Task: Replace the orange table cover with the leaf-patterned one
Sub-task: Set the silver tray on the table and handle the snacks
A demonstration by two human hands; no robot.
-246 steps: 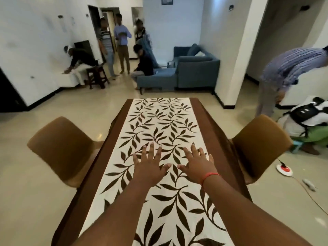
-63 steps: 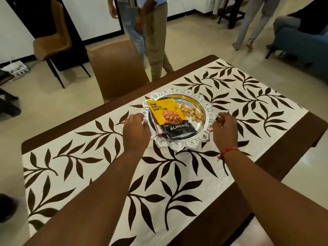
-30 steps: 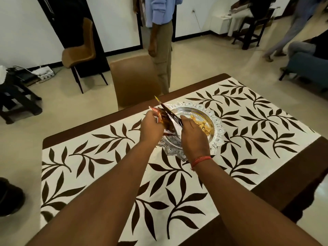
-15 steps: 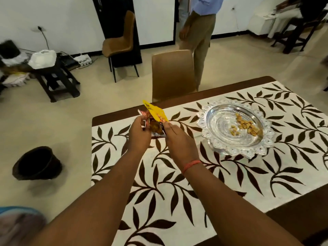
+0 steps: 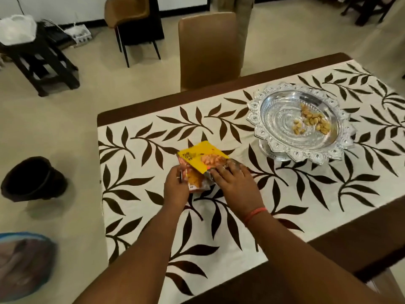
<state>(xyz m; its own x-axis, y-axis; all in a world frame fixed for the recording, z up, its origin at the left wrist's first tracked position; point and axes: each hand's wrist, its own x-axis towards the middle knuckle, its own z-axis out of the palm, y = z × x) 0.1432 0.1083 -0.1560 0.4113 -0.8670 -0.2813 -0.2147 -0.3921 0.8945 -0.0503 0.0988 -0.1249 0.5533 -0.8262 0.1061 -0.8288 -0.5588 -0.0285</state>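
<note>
Landmark: the leaf-patterned cover, white with dark brown leaves, lies flat along the dark brown bench. Left of the cover, on the floor, stands a black bucket; above it in the frame a dark stool carries a white bag. On the cover's left half, the left hand grips the left edge of the snack packets, fingers curled round them. The top packet is yellow with a picture of nuts; its lettering is blurred and cannot be read. The right hand rests on the packets' right side with fingers bent over them, grasping them; a red thread sits on its wrist. Beyond the cover's far edge a brown chair stands at the bench. On the cover's right half rests a silver tray with a scalloped rim, holding a small heap of nuts.
</note>
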